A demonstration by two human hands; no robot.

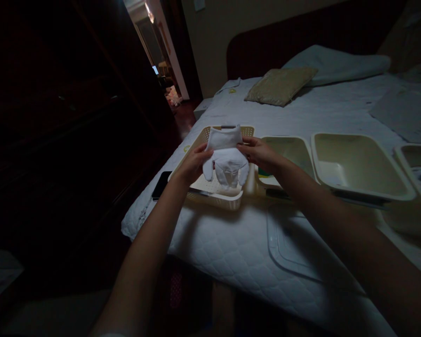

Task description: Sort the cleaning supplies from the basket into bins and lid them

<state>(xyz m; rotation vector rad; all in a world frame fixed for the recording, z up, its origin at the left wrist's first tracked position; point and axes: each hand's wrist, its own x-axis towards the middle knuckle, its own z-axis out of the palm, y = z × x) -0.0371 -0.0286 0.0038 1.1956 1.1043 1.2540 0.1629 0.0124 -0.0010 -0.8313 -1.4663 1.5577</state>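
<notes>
I hold a small white garment point(226, 157), folded over, above a cream perforated basket point(199, 139) that sits on the bed's left edge. My left hand point(193, 162) pinches the garment's left side and my right hand point(257, 152) pinches its right side. Both hands are closed on the cloth. The garment's lower rounded parts hang down over the basket's inside.
Three cream plastic tubs point(358, 164) stand in a row to the right of the basket. A clear lid point(294, 248) lies on the white quilted bed point(231, 248). A dark phone point(161, 185) rests by the basket. Pillows point(280, 85) lie farther back; a dark wardrobe is on the left.
</notes>
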